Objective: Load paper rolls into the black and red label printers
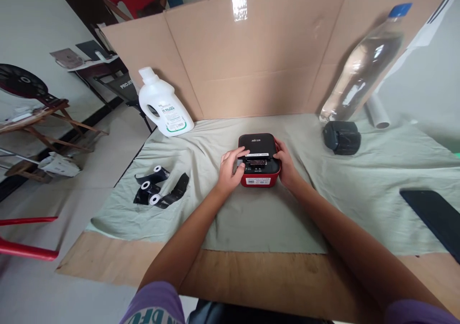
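A small boxy device (258,180), red below with a black top and looking like a label printer, stands on the cloth in front of me. Its black lid (256,144) has white lettering and a white strip along the front edge; whether it is fully down I cannot tell. Below that strip lies a dark slot with a brownish piece in it. My left hand (230,170) grips the left side, fingers on the lid and thumb near the front panel. Around the right side, my right hand (285,166) is closed, its thumb by the lid's edge.
Several black rolls with white cores (154,187) lie at the left. A white jug (166,106) and a large clear bottle (362,70) stand before the cardboard panel (258,60). At the right are a black object (341,138), a white tube (378,110) and a phone (433,214).
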`<act>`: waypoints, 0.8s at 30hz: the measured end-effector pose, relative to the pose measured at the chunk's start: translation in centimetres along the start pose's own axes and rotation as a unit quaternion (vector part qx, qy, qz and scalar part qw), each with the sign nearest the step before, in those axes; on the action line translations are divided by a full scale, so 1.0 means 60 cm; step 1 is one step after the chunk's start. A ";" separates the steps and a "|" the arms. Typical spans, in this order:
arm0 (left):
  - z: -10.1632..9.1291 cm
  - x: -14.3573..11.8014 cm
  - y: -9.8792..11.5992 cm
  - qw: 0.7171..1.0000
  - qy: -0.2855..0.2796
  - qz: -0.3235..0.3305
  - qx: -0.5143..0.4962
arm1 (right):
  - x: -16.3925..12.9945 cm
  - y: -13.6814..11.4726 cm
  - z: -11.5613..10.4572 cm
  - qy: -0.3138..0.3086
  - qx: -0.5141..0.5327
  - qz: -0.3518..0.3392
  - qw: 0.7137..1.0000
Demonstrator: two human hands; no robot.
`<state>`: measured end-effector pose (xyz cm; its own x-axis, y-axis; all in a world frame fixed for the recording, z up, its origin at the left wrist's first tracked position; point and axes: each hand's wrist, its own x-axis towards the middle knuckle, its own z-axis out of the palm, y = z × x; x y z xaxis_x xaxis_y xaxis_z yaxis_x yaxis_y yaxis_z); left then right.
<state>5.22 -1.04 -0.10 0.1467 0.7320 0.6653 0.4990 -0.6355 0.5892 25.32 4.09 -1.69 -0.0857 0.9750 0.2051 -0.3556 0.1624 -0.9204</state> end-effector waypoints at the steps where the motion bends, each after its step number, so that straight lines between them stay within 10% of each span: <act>1: 0.000 0.000 0.000 1.000 -0.001 0.002 0.004 | 0.000 0.000 0.001 0.003 0.003 0.003 1.000; 24: -0.006 -0.005 -0.020 0.998 0.020 -0.004 0.057 | 0.000 -0.016 -0.014 -0.013 -0.025 0.030 0.999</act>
<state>4.28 -0.58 -0.88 0.1083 0.7253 0.6799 0.5936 -0.5958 0.5410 26.42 4.09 -1.10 -0.1293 0.9791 0.1572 -0.3024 0.1121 -0.9466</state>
